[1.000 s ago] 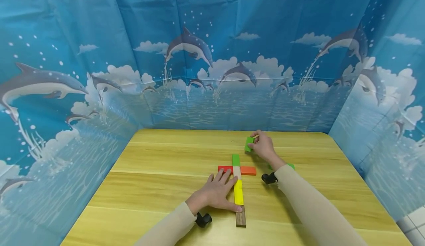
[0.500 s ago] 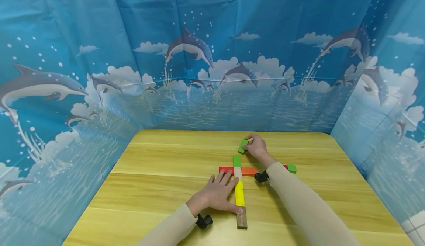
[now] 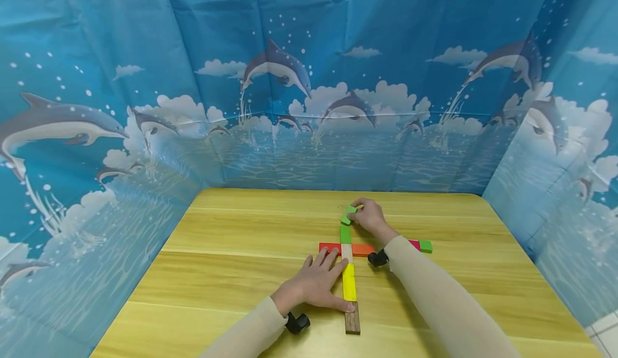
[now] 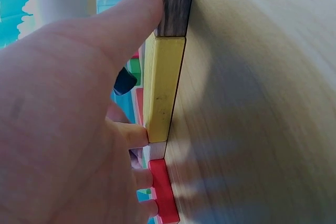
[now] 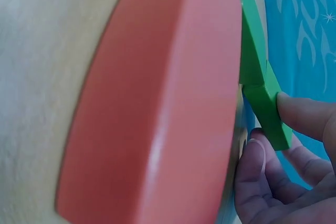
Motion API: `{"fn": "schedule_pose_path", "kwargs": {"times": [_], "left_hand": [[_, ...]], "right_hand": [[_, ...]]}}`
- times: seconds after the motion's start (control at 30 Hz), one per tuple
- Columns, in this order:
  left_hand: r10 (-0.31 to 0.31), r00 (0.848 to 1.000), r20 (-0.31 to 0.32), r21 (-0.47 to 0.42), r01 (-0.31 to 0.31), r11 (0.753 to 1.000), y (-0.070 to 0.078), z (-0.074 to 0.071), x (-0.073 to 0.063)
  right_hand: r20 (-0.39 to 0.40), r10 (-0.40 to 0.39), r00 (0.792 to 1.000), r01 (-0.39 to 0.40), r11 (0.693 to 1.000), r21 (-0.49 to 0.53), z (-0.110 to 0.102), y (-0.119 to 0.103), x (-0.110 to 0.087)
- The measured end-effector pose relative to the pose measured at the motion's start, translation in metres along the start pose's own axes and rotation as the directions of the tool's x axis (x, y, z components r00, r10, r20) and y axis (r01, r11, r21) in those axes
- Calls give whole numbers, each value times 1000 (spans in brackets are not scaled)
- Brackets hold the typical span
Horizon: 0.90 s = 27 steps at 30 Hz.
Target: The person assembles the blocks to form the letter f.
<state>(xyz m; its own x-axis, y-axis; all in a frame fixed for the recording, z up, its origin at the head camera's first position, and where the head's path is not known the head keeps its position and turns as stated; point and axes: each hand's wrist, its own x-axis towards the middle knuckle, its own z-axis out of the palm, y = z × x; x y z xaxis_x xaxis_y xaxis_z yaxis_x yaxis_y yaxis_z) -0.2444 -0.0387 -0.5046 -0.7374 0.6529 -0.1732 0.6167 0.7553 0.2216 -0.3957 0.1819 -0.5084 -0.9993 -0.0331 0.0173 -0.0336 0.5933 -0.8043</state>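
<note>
My right hand [image 3: 370, 217] pinches a light green block [image 3: 348, 214] just beyond the far end of a cross of flat blocks. That end is a green block [image 3: 345, 234]; in the right wrist view the two greens look very close, and I cannot tell whether they touch. My left hand [image 3: 316, 283] lies spread over the cross, its thumb on the dark brown block [image 3: 352, 321]. Its fingers reach the yellow block [image 4: 163, 87] and the red block [image 4: 164, 192]. Between the arms sits a whitish block [image 3: 346, 253], with an orange block [image 3: 363, 250] to its right.
Beyond my right sleeve [image 3: 434, 293] lie a magenta block [image 3: 414, 244] and another green block [image 3: 425, 246], partly hidden by it. A dolphin-print curtain [image 3: 299, 148] stands behind the wooden table [image 3: 217, 240]. Black wrist cameras [image 3: 298, 323] jut from both wrists.
My right hand has carried the light green block leftward and nearer, toward the far end of the cross. The magenta block has come into view. My left hand stays in place.
</note>
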Motion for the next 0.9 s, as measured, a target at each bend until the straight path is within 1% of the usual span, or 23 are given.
{"fn": "schedule_pose_path", "kwargs": {"times": [0.37, 0.73, 0.9], "left_hand": [[-3, 1000, -12, 19, 3, 1000, 1, 0, 0], [-5, 1000, 3, 19, 5, 1000, 0, 3, 1], [-2, 1000, 1, 23, 2, 1000, 0, 1, 2]], "right_hand": [[-15, 6, 1000, -8, 994, -113, 1, -2, 1], [-19, 26, 999, -28, 992, -126, 2, 2, 0], [-6, 19, 1000, -19, 994, -110, -2, -2, -2]]}}
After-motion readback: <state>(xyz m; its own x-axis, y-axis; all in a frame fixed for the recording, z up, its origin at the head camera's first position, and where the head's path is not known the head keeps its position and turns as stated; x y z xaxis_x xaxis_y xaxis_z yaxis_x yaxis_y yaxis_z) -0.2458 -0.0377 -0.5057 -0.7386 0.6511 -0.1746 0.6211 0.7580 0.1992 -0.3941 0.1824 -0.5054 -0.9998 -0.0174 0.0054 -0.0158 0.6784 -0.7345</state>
